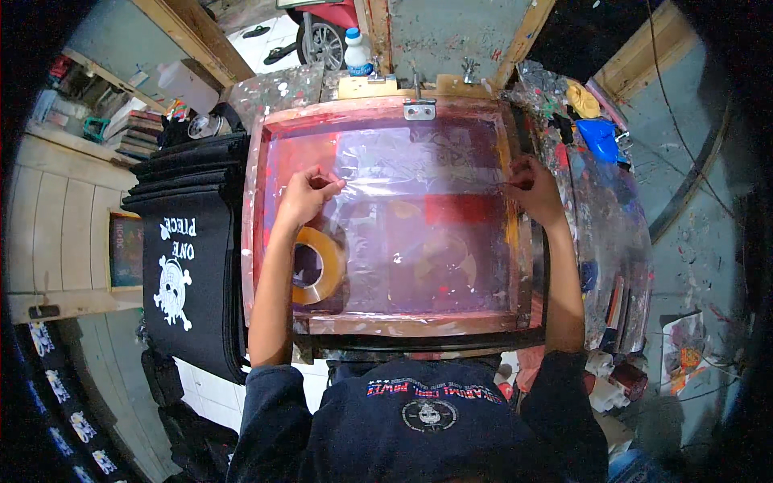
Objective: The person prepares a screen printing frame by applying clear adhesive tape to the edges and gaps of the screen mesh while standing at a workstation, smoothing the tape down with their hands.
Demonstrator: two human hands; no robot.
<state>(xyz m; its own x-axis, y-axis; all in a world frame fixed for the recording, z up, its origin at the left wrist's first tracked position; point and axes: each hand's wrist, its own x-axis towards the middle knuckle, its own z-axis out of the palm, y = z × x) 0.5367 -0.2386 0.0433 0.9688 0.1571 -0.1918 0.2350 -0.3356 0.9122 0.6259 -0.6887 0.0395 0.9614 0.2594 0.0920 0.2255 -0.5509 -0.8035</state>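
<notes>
A wooden screen-printing frame with purplish mesh lies in front of me. Across its upper part a clear strip of packing tape runs between my hands. Thumb and fingers of my left hand pinch its left end. My right hand, over the frame's right side, is closed at the strip's other end; its fingertips are dark and partly hidden. Whether the strip touches the mesh along its length, I cannot tell. A wide roll of tape rests on the mesh beside my left forearm.
A metal hinge clamp grips the frame's far edge. Left of it is a stack of black printed fabric pieces. Behind stand a white bottle with a blue cap and a translucent jug. Blue and yellow items lie far right.
</notes>
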